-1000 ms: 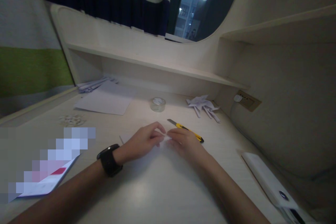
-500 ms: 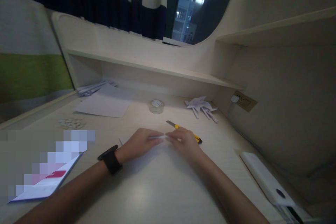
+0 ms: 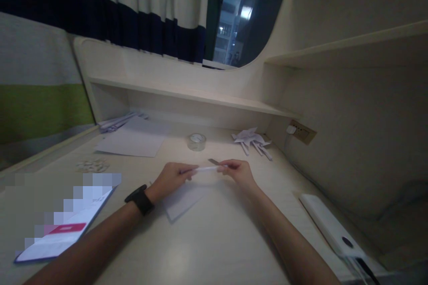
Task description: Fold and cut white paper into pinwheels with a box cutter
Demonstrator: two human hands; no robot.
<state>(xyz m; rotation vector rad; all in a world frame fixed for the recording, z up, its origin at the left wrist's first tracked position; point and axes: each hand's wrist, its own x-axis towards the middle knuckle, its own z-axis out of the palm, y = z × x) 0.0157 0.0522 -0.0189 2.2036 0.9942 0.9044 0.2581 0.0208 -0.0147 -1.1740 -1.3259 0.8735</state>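
A thin strip of rolled or folded white paper (image 3: 207, 168) stretches between my two hands, just above the desk. My left hand (image 3: 172, 178), with a black watch on the wrist, pinches its left end. At the right end, the fingers of my right hand (image 3: 238, 173) are closed on it. A flat piece of white paper (image 3: 182, 202) lies on the desk under my left hand and forearm. The blade of a utility knife (image 3: 213, 161) shows just beyond my right hand, which hides its handle.
A roll of clear tape (image 3: 196, 141) stands behind my hands. Paper pinwheels (image 3: 250, 138) lie at the back right, paper sheets (image 3: 133, 138) at the back left. Small pale pieces (image 3: 92, 165) and a tablet (image 3: 67, 234) are on the left, a white power strip (image 3: 329, 225) on the right.
My hands have moved apart, so more of the white paper strip shows between them. The flat paper under my left hand has come into view. The head view has tilted up slightly.
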